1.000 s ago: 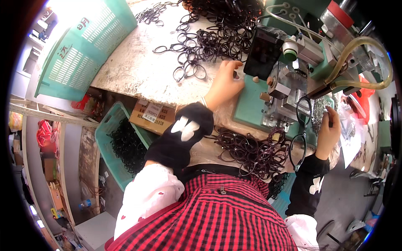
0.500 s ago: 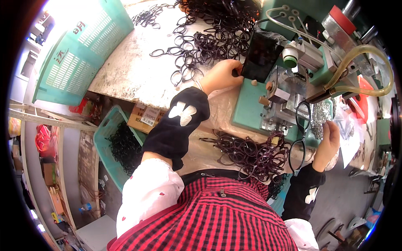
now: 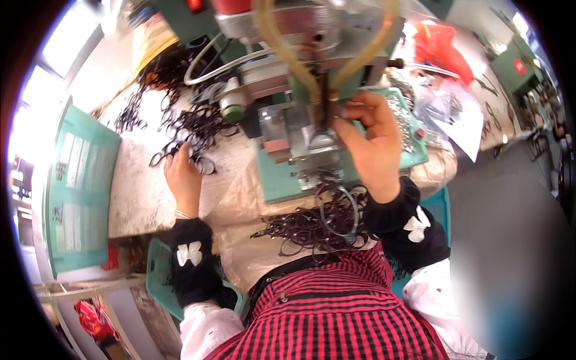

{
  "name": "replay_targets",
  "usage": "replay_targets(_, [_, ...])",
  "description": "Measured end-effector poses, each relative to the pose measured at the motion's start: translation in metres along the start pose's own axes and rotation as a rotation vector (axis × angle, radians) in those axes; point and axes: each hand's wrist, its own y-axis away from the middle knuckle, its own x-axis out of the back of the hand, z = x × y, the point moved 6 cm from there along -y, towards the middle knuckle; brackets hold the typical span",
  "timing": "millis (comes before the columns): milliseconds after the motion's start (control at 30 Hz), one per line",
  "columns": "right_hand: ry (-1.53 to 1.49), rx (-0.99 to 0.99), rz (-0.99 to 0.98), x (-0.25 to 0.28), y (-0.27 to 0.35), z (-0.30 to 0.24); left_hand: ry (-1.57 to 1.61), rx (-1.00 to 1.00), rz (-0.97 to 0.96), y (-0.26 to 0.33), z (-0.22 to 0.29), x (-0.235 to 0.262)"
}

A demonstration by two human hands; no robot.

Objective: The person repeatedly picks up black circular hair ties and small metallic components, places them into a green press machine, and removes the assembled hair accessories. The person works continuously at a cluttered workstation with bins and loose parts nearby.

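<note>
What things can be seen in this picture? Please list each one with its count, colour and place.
Small machine: one, green and grey metal, on the table ahead.
Tubes: two, yellowish, looping down over the machine.
Dark wire rings: many, black, piled on the table at left.
Ring heap: many, dark, at the table edge by the lap.
Crate: one, teal, far left.
Red bag: one, upper right.
Left hand: on the table, fingers at the rings.
Right hand: at the machine's front; any grip is unclear.

View: 1 head-worn fisheye, upright, unmirrored.
Facing: steeply down over the person's chest.
Nearness: close above the green machine [image 3: 312, 108] and worktable [image 3: 144, 186].
</note>
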Motion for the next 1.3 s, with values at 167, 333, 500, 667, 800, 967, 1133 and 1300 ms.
replay_targets(167, [-0.295, -0.197, -0.072, -0.011, 0.002, -0.004, 0.279, 0.056, -0.114, -0.001, -0.021, -0.022])
replay_targets(333, [-0.459, -0.234, -0.087, -0.028, 0.007, -0.009, 1.136, 0.585, 0.047, 0.031, -0.044, -0.022])
replay_targets(500, [-0.042, -0.088, -0.251, -0.013, 0.016, -0.042, 1.547, 0.377, 0.300, -0.003, 0.096, 0.091])
replay_targets(667, [0.894, 0.334, -0.150, 0.049, -0.016, -0.018, 0.890, -0.744, 0.161, -0.020, 0.227, 0.151])
replay_targets(800, [1.253, 0.367, -0.022, 0.099, -0.009, 0.032, 0.820, -0.795, 0.115, -0.025, 0.246, 0.140])
replay_targets(967, [1.183, 0.378, 0.041, 0.101, -0.007, 0.045, 0.908, -0.785, 0.092, -0.027, 0.235, 0.138])
replay_targets(1133, [1.053, 0.237, 0.128, 0.121, -0.014, 0.050, 1.044, -0.733, 0.143, -0.015, 0.232, 0.126])
replay_targets(1300, [0.848, 0.191, 0.183, 0.142, -0.009, 0.057, 0.883, -0.222, 0.401, 0.032, 0.192, 0.102])
